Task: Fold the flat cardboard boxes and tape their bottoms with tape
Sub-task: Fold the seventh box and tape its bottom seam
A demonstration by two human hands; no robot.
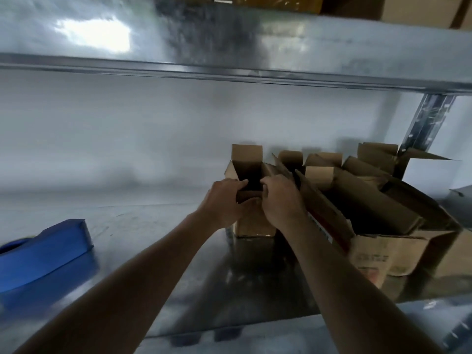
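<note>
A small brown cardboard box [251, 226] stands upright on the metal shelf [153, 226], its top flaps open. My left hand [224, 200] grips its left rim, fingers curled over the near flap. My right hand [279, 198] grips the right rim, fingers hooked into the opening. A blue tape dispenser [43, 249] lies on the shelf at the far left, well apart from both hands.
To the right, several folded open-topped boxes [357, 190] stand packed inside a larger carton [383, 254]. A metal upright post [426, 121] rises at the back right. Another shelf [229, 44] hangs overhead, with a white wall behind.
</note>
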